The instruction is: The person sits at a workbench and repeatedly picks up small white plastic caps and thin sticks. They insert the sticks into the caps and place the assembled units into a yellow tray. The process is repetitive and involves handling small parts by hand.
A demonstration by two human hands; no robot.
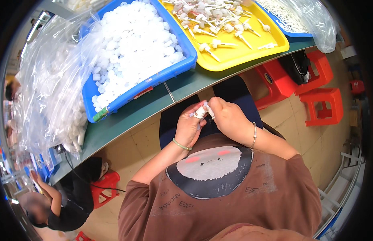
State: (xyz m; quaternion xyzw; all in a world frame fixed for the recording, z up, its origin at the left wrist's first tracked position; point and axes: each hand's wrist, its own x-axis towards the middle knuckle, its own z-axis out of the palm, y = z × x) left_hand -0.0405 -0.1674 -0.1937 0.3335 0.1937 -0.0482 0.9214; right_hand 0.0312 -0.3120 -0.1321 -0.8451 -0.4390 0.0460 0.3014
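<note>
Left grip (189, 125): narrow, its fingers closed about a small white part (209, 110).
Right grip (228, 118): narrow too, the same part being pinched just beside the left grip.
White part: held between both grips, in front of the brown shirt (218, 209); its exact shape is hidden by the fingers.
Wrists: a green bracelet (182, 144) is worn behind the left grip, a metal bangle (254, 134) behind the right.
Desk (190, 85): set ahead of both grips, apart from them.
Blue tray (162, 77): placed ahead and to the left of the grips, heaped with white caps (134, 44).
Yellow tray (234, 60): placed ahead, slightly right, with stemmed white pieces (210, 16) scattered in it.
Clear bag (45, 88): laid well to the left of the grips.
Red stool (323, 106): stood on the floor, well to the right.
Co-worker (73, 201): seated far to the left, dressed in black.
</note>
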